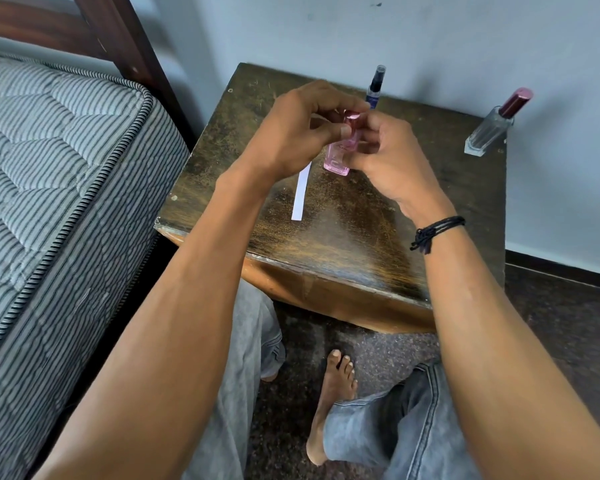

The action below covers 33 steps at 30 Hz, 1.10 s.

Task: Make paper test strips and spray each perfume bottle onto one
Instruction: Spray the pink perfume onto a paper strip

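Note:
A small pink perfume bottle (pixel 337 161) is held above the dark wooden table (pixel 343 237). My right hand (pixel 385 157) grips its body from the right. My left hand (pixel 302 133) pinches the pink cap at the bottle's top with thumb and fingers. A white paper strip (pixel 301 192) shows below my left hand; its upper end is hidden, so I cannot tell whether the hand holds it or it lies on the table. A slim dark blue spray bottle (pixel 374 88) stands behind my hands. A clear bottle with a maroon cap (pixel 492 128) stands at the right.
A striped mattress (pixel 56 188) on a dark wooden bed frame borders the table on the left. A pale wall stands right behind the table. My legs in grey jeans and a bare foot (pixel 333 403) are on the speckled floor below the table's front edge.

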{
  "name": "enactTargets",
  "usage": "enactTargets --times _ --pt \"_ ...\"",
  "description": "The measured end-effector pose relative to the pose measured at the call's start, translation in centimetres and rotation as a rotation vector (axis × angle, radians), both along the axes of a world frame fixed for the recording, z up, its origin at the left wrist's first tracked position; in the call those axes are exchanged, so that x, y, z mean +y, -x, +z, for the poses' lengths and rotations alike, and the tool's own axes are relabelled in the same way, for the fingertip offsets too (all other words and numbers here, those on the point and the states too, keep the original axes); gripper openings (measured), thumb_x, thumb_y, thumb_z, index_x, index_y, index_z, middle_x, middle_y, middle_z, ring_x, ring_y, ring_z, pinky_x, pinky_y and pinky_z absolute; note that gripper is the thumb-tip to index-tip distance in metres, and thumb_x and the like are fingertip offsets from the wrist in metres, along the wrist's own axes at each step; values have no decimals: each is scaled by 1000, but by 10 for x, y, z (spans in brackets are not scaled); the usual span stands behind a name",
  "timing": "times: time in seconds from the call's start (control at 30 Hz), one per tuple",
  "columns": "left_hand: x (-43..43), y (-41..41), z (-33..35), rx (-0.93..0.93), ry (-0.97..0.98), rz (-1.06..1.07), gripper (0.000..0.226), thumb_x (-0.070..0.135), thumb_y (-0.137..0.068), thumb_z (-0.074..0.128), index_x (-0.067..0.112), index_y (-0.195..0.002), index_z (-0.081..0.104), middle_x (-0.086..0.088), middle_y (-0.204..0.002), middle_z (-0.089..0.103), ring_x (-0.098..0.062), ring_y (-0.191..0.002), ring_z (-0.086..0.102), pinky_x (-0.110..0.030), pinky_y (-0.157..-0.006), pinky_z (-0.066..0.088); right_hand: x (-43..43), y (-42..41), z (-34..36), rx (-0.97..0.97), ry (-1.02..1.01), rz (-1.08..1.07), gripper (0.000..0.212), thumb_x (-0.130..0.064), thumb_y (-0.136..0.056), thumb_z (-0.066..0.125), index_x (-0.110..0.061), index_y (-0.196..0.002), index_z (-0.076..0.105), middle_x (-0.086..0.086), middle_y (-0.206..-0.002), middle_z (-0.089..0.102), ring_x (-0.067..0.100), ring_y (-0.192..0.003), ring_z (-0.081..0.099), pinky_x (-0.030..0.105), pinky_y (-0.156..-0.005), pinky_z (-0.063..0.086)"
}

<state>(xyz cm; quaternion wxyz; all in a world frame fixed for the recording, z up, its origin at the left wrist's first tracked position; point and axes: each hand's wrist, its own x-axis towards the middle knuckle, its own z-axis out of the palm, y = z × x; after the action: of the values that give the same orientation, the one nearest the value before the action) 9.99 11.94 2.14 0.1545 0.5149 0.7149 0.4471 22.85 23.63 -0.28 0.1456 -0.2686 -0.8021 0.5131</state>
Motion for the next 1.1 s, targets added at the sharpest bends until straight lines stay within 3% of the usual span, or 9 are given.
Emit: enactTargets --times 0.27,0.37,0.5,0.57,0.67,0.83,1.0,1.1 --pt "-8 11 -2 -164 4 -54 60 9 -83 78 18 -139 59 -10 -118 68 -21 -111 66 -35 -103 53 0 2 -1 -19 0 2 33 -20 -84 83 -30 -110 67 -13 -106 78 6 -101 73 47 -100 55" --pt "-11 18 -3 -211 -40 -24 65 6 -82 78 20 -141 56 -10 -121 65 -23 -111 65 -34 -102 53 -1 1 1 -26 9 9 33 -20 -86 83 -33 -110 65 -17 -104 77 4 -101 72 46 -102 53" --pt "-12 29 -12 -188 -11 155 51 7 -78 77 19 -127 67 0 -103 68 -9 -87 64 -36 -92 58 -1 0 2 -44 6 19 38 -13 -87 81 -33 -112 61 -15 -106 76 2 -103 71 41 -104 53" --pt "-11 33 -17 -85 127 241 37 10 -80 78 20 -115 74 5 -94 70 -4 -79 64 -35 -91 58 -1 0 2 -59 -3 25 43 -8 -85 81 -31 -115 60 -11 -111 75 3 -102 72 40 -103 54" --pt "-11 30 -21 73 359 232 24 16 -85 79 20 -109 76 9 -89 69 7 -74 60 -22 -87 53 0 -2 3 -103 -26 34 49 -8 -83 83 -25 -123 60 -8 -115 73 5 -103 72 37 -101 55" --pt "-7 21 -22 153 492 170 20 16 -80 83 19 -99 79 11 -79 66 0 -71 60 -22 -82 49 3 -6 4 -218 -81 38 67 -7 -78 86 -23 -136 56 -11 -112 72 4 -100 70 35 -101 54" --pt "-7 16 -19 196 524 171 17 14 -79 83 22 -93 77 10 -80 64 -7 -76 62 -23 -78 43 2 -12 8 -301 -123 67 77 -13 -79 86 -25 -146 48 -7 -120 70 13 -111 66 33 -100 48" --pt "-8 14 -18 166 525 179 13 14 -80 83 24 -85 76 14 -75 63 -1 -71 59 -24 -76 44 1 -14 10 -339 -137 75 79 -14 -80 86 -23 -148 47 -2 -128 68 15 -115 65 33 -99 47"
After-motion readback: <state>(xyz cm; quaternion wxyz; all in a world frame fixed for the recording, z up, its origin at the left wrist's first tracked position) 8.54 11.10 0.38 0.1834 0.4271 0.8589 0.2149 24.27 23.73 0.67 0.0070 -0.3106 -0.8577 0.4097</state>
